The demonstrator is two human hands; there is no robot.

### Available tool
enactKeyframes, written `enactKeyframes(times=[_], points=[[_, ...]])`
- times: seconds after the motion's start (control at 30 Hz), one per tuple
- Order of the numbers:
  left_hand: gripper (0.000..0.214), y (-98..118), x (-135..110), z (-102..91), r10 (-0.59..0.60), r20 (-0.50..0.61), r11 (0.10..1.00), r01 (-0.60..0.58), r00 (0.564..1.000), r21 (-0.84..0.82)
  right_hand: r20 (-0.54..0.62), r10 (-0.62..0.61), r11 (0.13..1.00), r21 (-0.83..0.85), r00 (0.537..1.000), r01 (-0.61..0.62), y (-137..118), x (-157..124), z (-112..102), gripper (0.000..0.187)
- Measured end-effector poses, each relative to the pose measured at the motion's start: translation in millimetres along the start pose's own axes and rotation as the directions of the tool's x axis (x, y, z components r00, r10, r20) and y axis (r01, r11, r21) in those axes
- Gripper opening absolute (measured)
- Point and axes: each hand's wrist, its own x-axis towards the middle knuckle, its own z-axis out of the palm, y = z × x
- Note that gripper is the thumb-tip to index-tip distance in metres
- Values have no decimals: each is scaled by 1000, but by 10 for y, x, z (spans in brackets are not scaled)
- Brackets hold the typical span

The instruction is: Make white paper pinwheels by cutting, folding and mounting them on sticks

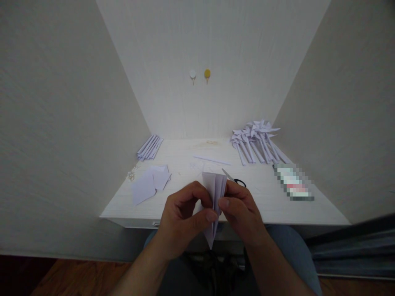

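Both my hands hold a folded piece of pale lilac paper [215,187] upright in front of the desk's near edge. My left hand [182,218] pinches its left side with thumb and curled fingers. My right hand [242,211] pinches the right side, thumb pressed on the fold. The paper narrows to a point below my thumbs and fans wider above them. Black-handled scissors [234,179] lie on the desk just behind my right hand.
The white desk [271,205] sits in a walled alcove. Flat paper pieces [149,183] lie at left, a bundle of paper strips [150,146] at back left, a heap of folded pinwheels on sticks [256,142] at back right, a blurred packet [293,183] at right.
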Motion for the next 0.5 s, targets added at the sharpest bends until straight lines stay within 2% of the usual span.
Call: enactKeyframes(times=[0.13,0.27,0.4,0.5], points=[[21,-12,-21,16,23,-11,997,-22,1000,73,-32,22,999,-29,999,-23,-9,-1,6,10],[23,0,-20,40,17,-29,983,-12,999,181,-38,21,998,-54,999,-23,-57,7,40,18],[24,28,-18,66,12,-18,985,-8,1000,175,-31,18,997,-70,999,-20,-99,6,52,26],[25,42,-29,81,22,-8,987,-20,1000,156,-36,17,996,-86,999,-20,-99,-17,30,25]])
